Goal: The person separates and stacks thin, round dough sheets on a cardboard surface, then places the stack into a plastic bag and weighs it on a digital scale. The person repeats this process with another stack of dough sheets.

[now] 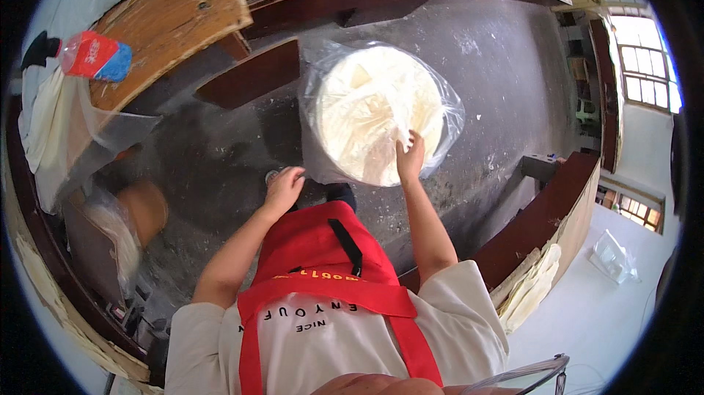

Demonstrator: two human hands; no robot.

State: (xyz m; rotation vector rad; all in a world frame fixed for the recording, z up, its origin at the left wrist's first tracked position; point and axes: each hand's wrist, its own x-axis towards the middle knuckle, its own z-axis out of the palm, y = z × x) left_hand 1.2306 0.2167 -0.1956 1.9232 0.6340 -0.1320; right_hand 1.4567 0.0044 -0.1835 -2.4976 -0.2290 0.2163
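A large round stack of thin pale sheets (357, 114) lies before me, loosely covered by a clear plastic bag (452, 103) that spreads past its edge. My right hand (411, 158) is at the near right part of the stack, its fingers at the gathered plastic; whether they grip it cannot be told. My left hand (285, 188) hangs to the left of the stack, near my red apron (330, 241), its fingers partly curled and nothing visible in it.
A worn wooden table (176, 21) stands at upper left, with a spray bottle (96, 56) beside cloth and plastic sheeting. Dark red boards (253, 76) and a curved bench side (544, 213) surround the grey floor (495, 65). More pale sheets (531, 287) lie at lower right.
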